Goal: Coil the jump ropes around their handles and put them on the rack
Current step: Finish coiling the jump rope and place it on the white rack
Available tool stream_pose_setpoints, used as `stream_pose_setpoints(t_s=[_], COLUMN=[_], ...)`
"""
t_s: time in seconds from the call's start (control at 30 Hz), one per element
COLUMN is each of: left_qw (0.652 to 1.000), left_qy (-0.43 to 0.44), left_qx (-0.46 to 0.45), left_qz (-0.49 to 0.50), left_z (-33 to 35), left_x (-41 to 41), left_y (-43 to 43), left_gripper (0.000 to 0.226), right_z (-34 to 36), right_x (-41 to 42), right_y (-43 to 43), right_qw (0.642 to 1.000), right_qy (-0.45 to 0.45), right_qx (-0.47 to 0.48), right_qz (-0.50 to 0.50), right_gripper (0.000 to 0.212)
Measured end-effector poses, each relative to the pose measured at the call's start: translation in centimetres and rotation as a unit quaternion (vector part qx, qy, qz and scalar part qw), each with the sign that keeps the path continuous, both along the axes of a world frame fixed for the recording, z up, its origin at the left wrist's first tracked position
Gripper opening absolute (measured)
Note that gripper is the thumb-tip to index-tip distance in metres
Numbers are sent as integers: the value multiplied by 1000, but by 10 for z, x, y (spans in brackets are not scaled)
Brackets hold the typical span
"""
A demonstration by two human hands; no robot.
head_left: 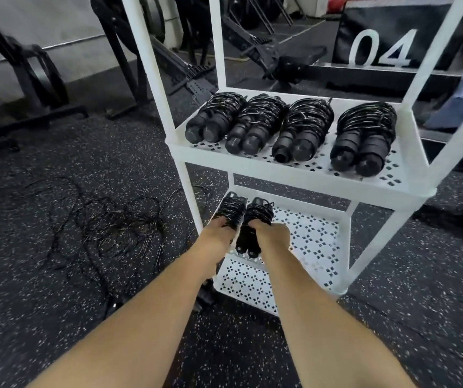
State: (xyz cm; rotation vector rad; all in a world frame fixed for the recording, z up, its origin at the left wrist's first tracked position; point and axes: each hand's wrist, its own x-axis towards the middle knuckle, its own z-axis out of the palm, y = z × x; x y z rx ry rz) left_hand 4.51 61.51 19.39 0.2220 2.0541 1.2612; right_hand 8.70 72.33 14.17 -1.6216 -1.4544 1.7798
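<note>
The left hand [219, 233] and right hand [272, 235] reach side by side to the near left corner of the lower shelf [308, 247] of the white rack [303, 175]. Each grip is clamped on a coiled jump rope. The left hand's fingers curl over the near end of the left bundle [230, 210], whose wrapped cord runs away from the grip toward the far left corner post. The right hand grips the right bundle [258, 214] around its middle, so the coiled part sticks out beyond the fingers on the far side. Two black handle ends [248, 247] poke out on the near side, between the two wrists. The two bundles touch along their length. Whether they rest on the shelf or are held just above it cannot be told.

On the shelf above, four coiled ropes [303, 127] lie in a row with their handle ends facing near. To the left of the rack, loose ropes [112, 228] sprawl tangled on the speckled floor [56, 289].
</note>
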Motion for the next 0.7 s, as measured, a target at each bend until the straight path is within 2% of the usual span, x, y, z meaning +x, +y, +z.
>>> stream_pose_setpoints(t_s=[0.13, 0.27, 0.4, 0.47, 0.53, 0.6, 0.7], left_qw=[1000, 1000, 1000, 1000, 999, 1000, 1000], left_qy=[-2, -15, -10, -10, -14, -10, 9], left_qx=[-10, -17, -7, -8, 0, 4, -1], left_qz=[-12, -4, -24, -28, -34, -27, -25], left_z=[-1, -5, -6, -2, 0, 5, 16], left_x=[-3, -7, -7, -6, -4, -1, 3], left_y=[3, 3, 1, 1, 1, -1, -8], left_gripper=[35, 24, 47, 50, 50, 47, 27], right_z=[-4, -9, -10, -10, -7, -2, 8], right_x=[-6, -12, -15, -14, -11, -10, -9], right_y=[5, 7, 8, 9, 9, 8, 2], right_qw=[999, 998, 995, 993, 989, 987, 984], right_qy=[-25, -47, -71, -87, -103, -112, -116], right_qx=[17, 32, 55, 53, 54, 64, 100], right_qz=[16, 21, 48, 66, 87, 96, 94], right_gripper=[24, 29, 23, 21, 27, 35, 41])
